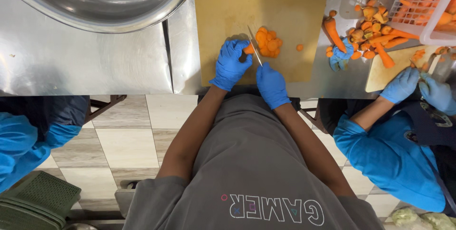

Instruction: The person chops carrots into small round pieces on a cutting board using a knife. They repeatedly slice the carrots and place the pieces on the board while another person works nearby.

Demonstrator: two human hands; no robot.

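I sliced a carrot (249, 48) on a cutting board (228, 16).
My left hand (230, 64) pinched the stub with fingertips curled back; my right hand (271, 85) gripped the knife (254, 45), slices (269, 43) piling beside it.

Glossy steel table (95, 63), matt wooden cutting board (223, 16), rubbery gloves (230, 63).

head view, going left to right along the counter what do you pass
large steel bowl → left hand on a carrot piece → knife → pile of carrot slices → whole carrot → white basket

Steel worktable (95, 63) above checkered tile floor (128, 144)
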